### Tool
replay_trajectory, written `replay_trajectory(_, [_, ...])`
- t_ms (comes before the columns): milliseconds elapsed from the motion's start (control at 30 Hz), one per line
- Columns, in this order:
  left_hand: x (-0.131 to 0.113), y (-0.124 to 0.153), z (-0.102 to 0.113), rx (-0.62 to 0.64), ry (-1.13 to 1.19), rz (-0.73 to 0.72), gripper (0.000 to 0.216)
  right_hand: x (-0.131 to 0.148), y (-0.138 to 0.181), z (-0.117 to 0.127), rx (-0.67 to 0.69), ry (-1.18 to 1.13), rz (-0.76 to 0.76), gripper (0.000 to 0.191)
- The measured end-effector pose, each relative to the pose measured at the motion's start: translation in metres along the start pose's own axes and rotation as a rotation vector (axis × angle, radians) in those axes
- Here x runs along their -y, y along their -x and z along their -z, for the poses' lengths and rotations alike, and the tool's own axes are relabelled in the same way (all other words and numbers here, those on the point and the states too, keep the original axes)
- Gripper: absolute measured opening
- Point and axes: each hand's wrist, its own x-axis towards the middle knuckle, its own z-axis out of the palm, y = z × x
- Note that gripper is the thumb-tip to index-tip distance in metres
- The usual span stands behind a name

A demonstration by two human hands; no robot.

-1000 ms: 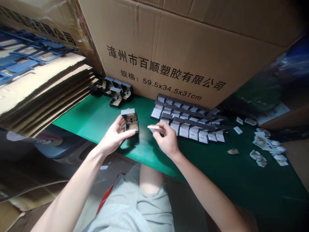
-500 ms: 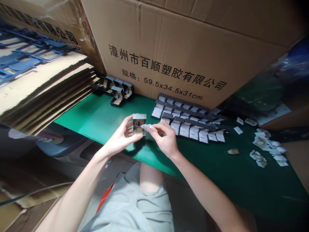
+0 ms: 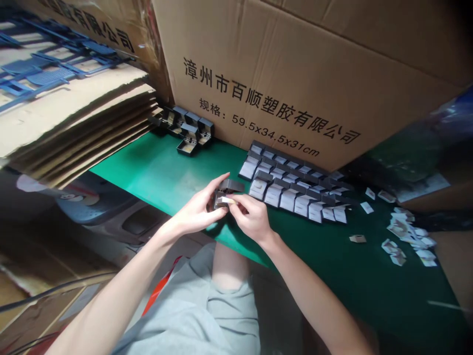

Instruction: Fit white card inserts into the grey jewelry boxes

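Note:
My left hand (image 3: 201, 209) is wrapped round a small dark hinged jewelry box (image 3: 232, 185), its lid raised, just above the front of the green table. Between the thumb and fingers of my right hand (image 3: 251, 214) is a small white padded insert (image 3: 224, 199), now at the mouth of the box. My right fingers cover part of the insert and the box's inside. Close by on the right stand rows of open dark boxes (image 3: 288, 197) with white linings. Farther back on the left, several open boxes (image 3: 187, 144) show bare insides.
Loose white inserts (image 3: 410, 229) lie scattered at the table's right. A large cardboard carton (image 3: 258, 64) walls off the back of the green table (image 3: 136, 170). Stacked cardboard sheets (image 3: 99, 93) carrying blue plastic parts (image 3: 55, 74) rise on the left.
The white insert has moved from beside the box to its opening. The box has tilted and turned in my left hand. The whole view has shifted slightly.

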Motion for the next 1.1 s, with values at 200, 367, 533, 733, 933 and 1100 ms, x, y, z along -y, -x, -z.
replay_trajectory(200, [0.004,0.0,-0.002,0.011,0.009,-0.029,0.084,0.005,0.001,-0.002,-0.058,-0.028,-0.007,0.022])
replay_trajectory(367, [0.01,0.0,-0.003,-0.015,-0.012,-0.022,0.072,0.001,0.002,-0.007,-0.03,-0.012,-0.069,0.024])
replay_trajectory(533, [0.012,0.0,-0.004,-0.067,-0.039,-0.032,0.069,0.003,0.003,-0.005,-0.016,-0.048,-0.074,0.026])
replay_trajectory(733, [0.01,0.0,-0.004,-0.066,-0.071,-0.053,0.069,0.009,0.002,0.0,-0.043,-0.018,0.018,0.027])
replay_trajectory(933, [0.012,0.001,-0.004,-0.066,-0.057,-0.085,0.068,0.01,0.004,0.001,-0.003,0.024,0.013,0.024])
replay_trajectory(1100, [0.013,0.002,-0.005,-0.07,-0.092,-0.137,0.067,0.004,0.005,-0.003,0.037,0.067,0.022,0.027])
